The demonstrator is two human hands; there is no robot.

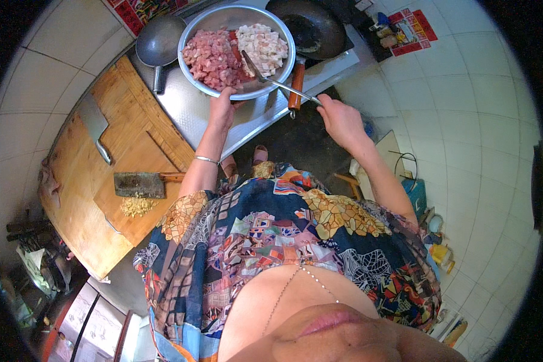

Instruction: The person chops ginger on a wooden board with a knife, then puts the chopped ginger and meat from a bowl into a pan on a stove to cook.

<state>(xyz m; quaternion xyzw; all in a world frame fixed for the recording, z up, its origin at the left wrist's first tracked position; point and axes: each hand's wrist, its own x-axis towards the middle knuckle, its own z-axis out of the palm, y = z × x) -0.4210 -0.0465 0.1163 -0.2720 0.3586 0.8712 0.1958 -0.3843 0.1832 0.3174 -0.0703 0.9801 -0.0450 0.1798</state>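
A wide metal bowl (pixel 224 14) stands at the far side, on the steel counter. It holds diced pink meat (pixel 210 57) on the left and whitish diced pieces (pixel 264 48) on the right, with some red showing between them. My left hand (pixel 224 104) is closed on the bowl's near rim. In my right hand (pixel 339 120) is the handle of a long metal spoon (pixel 288 88). The spoon crosses the bowl's right rim, and its head rests among the white pieces and the red.
A dark wok (pixel 317 33) with a wooden handle sits right of the bowl, a smaller pan (pixel 161 41) left. On the wooden board (pixel 84 181) lie a dark-bladed cleaver (pixel 140 184), another knife (pixel 94 122) and chopped pale yellow bits (pixel 139 206). A tiled wall (pixel 489 120) bounds the right.
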